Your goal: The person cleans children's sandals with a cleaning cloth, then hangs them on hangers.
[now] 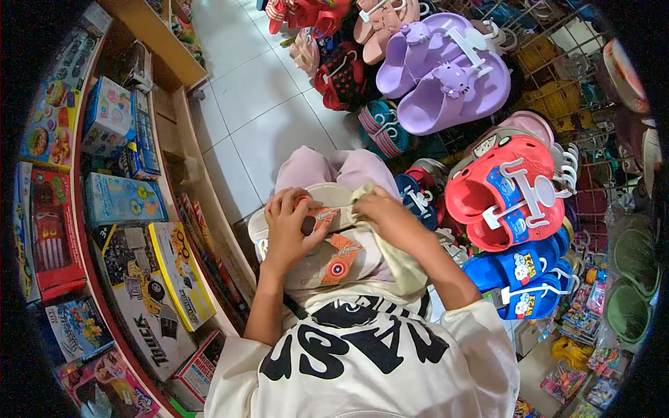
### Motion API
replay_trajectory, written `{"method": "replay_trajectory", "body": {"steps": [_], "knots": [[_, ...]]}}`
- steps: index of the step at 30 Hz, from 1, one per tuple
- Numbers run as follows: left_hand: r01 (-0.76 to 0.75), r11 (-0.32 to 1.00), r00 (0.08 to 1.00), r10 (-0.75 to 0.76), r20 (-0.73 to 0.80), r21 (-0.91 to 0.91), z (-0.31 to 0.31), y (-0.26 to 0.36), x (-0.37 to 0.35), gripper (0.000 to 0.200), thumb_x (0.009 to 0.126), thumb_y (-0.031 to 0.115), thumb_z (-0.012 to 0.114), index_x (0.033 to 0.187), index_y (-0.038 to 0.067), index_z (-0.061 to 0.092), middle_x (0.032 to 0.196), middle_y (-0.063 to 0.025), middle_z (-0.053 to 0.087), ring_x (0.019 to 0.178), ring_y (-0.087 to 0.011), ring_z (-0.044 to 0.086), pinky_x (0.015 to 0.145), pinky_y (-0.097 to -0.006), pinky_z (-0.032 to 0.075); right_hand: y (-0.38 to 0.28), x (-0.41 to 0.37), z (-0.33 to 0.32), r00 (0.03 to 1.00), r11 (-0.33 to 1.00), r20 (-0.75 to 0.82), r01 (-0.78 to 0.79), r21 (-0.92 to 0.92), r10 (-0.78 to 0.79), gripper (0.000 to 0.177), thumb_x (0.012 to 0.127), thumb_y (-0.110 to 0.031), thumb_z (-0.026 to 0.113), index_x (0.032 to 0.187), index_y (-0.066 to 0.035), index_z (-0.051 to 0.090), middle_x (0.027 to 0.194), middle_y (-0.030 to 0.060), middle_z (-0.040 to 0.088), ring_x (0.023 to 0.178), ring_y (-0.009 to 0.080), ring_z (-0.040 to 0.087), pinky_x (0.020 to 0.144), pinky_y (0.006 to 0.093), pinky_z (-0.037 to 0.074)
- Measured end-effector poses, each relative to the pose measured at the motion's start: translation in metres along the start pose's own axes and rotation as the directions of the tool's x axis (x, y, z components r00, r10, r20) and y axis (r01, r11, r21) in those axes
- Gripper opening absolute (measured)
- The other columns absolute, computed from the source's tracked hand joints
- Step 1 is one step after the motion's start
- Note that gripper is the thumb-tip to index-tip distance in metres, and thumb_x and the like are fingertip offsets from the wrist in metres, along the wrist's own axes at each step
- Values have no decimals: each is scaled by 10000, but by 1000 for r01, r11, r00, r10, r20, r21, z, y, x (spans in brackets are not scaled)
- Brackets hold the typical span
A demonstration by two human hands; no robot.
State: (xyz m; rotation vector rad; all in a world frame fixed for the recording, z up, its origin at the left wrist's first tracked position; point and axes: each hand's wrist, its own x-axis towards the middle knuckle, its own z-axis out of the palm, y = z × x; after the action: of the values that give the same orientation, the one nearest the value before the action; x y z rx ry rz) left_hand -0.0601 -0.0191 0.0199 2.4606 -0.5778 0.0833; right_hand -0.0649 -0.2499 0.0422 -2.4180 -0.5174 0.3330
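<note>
A pair of pale sandals (303,274) with orange straps (343,259) rests on my lap. One strap carries a round shield print. My left hand (287,226) has its fingers curled over the strap area of the farther sandal, gripping it. A pale yellow cloth (403,259) is bunched in my right hand (382,214), pressed against the right part of the farther sandal. Its loose end hangs down beside the nearer sandal. My fingers partly cover the farther sandal's strap.
Shelves (171,390) with boxed toys, including a truck box (143,299), line the left. On the right, a wire rack (582,90) holds purple sandals (453,104), red clogs (481,198) and blue slides (519,279) on white hangers. White floor tiles (261,90) lie ahead.
</note>
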Motion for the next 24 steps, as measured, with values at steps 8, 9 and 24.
{"method": "replay_trajectory", "body": {"steps": [8, 9, 24], "knots": [[19, 999, 1000, -20, -20, -41, -5, 12, -3, 370, 662, 358, 711, 913, 97, 639, 1162, -91, 491, 1173, -330, 382, 1014, -493, 258, -1, 14, 21, 941, 994, -321, 95, -51, -107, 350, 773, -55, 611, 1122, -67, 580, 1125, 120, 559, 1058, 318, 495, 923, 389, 414], [23, 999, 1000, -23, -8, -41, -8, 14, -2, 367, 657, 357, 712, 910, 101, 641, 1160, -90, 491, 1164, -327, 385, 1013, -494, 258, 2, 11, 32, 955, 991, -277, 79, -106, -105, 357, 768, -50, 613, 1123, -69, 581, 1129, 113, 556, 1061, 317, 493, 925, 392, 414], [30, 999, 1000, -30, -8, -26, 5, 14, -3, 495, 655, 392, 719, 1054, 126, 596, 1195, -114, 446, 1169, -342, 335, 1002, -499, 226, -16, -41, -12, 950, 999, -309, 34, 5, -31, 268, 772, -75, 601, 1036, -35, 620, 1093, 130, 562, 1051, 316, 505, 926, 407, 409]]}}
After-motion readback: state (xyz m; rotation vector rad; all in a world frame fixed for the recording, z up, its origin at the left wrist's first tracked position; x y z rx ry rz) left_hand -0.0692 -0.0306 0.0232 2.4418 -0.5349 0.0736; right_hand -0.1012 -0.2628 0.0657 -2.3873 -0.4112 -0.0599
